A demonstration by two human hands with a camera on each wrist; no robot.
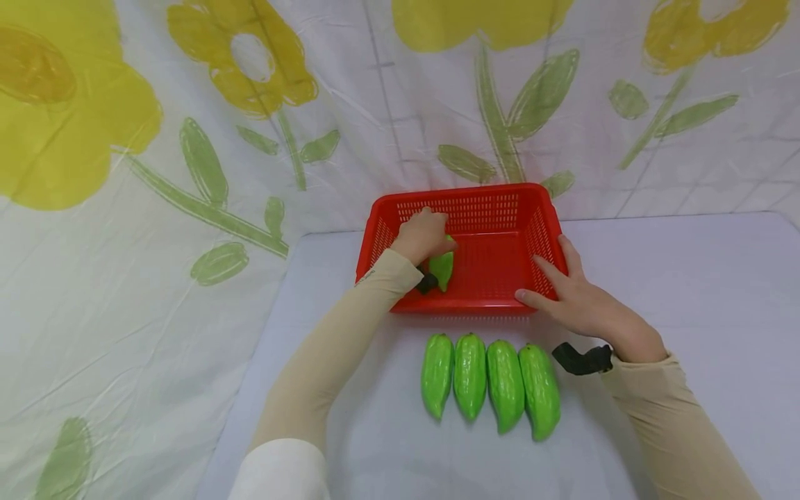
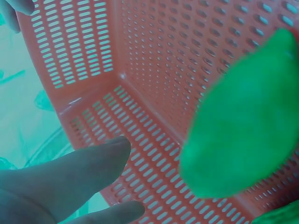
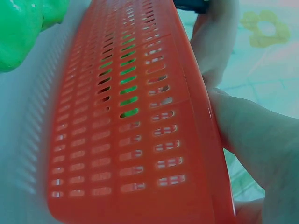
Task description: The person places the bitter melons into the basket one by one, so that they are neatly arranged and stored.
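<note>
We find one gourd [image 1: 442, 269] in the left part of the basket [image 1: 462, 305], beside the left hand [image 1: 422, 236], whose visible thumb and finger are straight and clear of it. The right hand [image 1: 584, 305] is spread at the basket's near right corner, touching the rim. Four gourds [image 1: 470, 378] lie in a row in front. We judge each light and stiff, the glossy skin probably slippery; we advise gripping across the thick middle, not the tapered tip.
</note>
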